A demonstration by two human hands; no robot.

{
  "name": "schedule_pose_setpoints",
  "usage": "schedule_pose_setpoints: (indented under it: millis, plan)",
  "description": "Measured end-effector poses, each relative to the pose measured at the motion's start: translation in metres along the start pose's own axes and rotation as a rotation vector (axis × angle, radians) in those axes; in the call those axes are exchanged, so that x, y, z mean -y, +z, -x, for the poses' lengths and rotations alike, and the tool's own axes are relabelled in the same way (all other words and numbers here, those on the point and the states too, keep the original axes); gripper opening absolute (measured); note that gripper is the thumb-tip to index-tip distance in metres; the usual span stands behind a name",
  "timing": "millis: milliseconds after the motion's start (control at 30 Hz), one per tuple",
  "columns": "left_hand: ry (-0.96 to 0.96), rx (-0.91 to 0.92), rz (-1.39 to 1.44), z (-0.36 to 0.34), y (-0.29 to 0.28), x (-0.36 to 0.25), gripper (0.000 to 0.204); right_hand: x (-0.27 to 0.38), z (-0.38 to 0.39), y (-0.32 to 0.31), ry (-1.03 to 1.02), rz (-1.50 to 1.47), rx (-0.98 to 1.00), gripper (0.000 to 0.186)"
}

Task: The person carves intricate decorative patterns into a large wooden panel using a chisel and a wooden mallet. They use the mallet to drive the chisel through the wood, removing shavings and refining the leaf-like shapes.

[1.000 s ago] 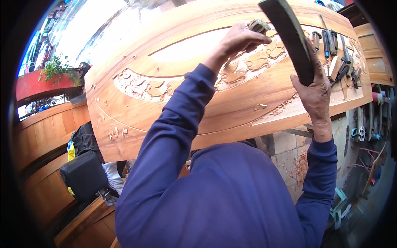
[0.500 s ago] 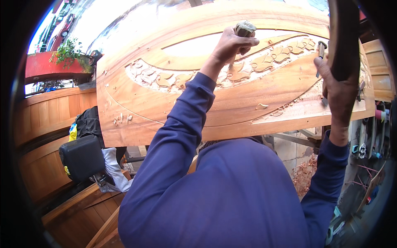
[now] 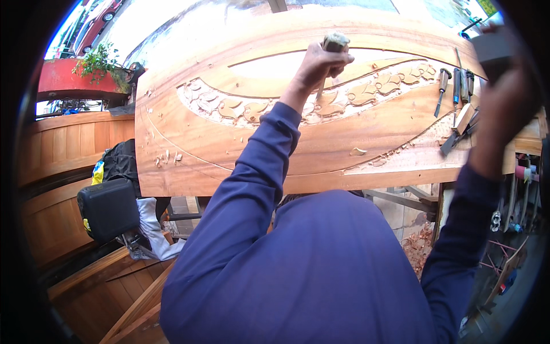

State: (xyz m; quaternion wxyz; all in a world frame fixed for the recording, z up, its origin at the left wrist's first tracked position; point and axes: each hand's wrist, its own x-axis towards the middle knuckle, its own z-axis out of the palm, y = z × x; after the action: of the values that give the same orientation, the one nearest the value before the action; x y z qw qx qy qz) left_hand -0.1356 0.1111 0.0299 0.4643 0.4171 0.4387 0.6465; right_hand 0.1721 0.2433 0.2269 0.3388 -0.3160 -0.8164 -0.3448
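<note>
My left hand is wrapped round the handle of a chisel, held nearly upright. Its blade meets a carved leaf-and-scroll band on a large wooden panel; the fingers partly hide it. Over the panel's right end, my right hand is raised and blurred, closed round a dark, blocky mallet. The mallet is well apart from the chisel. Below it, several carving tools lie on the panel, among them a chisel with a dark handle and a tool with a pale wooden handle.
Curled wood shavings are scattered over the panel. A black case and a white cloth sit off its left end by stacked wooden panels. A red planter stands beyond. More tools hang at the right.
My right hand and the mallet have swung outward to the right, uncovering the tools on the panel. My left hand still grips the chisel at about the same place on the carving.
</note>
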Motion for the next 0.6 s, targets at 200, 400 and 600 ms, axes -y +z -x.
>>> schedule_pose_setpoints:
  millis: [200,400,600]
  plan:
    - [0.019,-0.08,0.0,0.03,0.006,0.007,0.026,0.119,0.078,0.017,0.056,-0.864,0.453,0.099]
    - [-0.03,-0.049,0.021,0.026,0.006,-0.001,0.026,0.125,0.078,0.017,0.012,-0.812,0.521,0.096]
    - [-0.118,-0.016,-0.037,-0.011,0.005,0.007,0.025,0.115,0.08,0.014,0.19,-0.996,0.309,0.093]
